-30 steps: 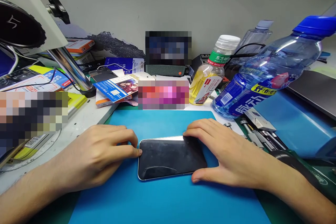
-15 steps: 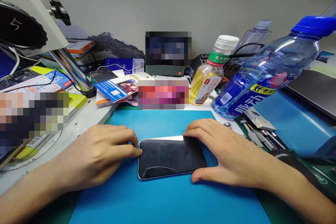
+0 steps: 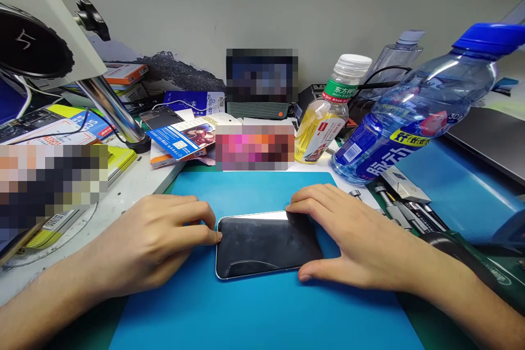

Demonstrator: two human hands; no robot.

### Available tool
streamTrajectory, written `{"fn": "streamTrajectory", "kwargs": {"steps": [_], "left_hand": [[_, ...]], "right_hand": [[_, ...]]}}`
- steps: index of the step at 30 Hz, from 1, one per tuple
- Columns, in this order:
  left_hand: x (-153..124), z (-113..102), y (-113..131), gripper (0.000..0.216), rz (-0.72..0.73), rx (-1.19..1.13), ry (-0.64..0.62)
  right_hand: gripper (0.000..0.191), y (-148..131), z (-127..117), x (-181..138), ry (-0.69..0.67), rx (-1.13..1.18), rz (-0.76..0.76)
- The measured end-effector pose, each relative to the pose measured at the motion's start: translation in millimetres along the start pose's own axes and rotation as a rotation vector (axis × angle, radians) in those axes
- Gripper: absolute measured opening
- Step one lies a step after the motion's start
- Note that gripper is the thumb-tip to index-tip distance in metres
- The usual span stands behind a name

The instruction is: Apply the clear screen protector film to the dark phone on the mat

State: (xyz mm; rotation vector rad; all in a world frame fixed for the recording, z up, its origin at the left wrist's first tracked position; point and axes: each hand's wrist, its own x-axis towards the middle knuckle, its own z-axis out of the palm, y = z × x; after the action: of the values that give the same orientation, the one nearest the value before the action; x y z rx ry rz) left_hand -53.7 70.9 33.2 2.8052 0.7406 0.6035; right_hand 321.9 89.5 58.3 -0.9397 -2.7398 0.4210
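Note:
A smartphone with a dark glossy screen and a pale metal rim lies face up on a blue mat. At its left end my left hand is closed, the fingers curled and a fingertip against the phone's edge; the tips behind are partly hidden. My right hand spans the other end, fingers at the far edge and thumb at the near edge, gripping the phone between them. The palm side of that hand and the phone's right end are partly covered.
Behind the mat stand a yellow drink bottle and a tilted blue-capped bottle. Screwdrivers lie at right. On the left are a metal stand post and flat boxes. A small screen device sits near the wall.

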Motion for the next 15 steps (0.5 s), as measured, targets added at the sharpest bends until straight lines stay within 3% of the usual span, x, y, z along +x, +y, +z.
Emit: {"fn": "streamTrajectory", "kwargs": {"steps": [15], "left_hand": [[0.8,0.2,-1.0,0.038,0.0,-0.01,0.004]], "right_hand": [[0.074,0.4,-2.2,-0.9,-0.034,0.027,0.053]]}}
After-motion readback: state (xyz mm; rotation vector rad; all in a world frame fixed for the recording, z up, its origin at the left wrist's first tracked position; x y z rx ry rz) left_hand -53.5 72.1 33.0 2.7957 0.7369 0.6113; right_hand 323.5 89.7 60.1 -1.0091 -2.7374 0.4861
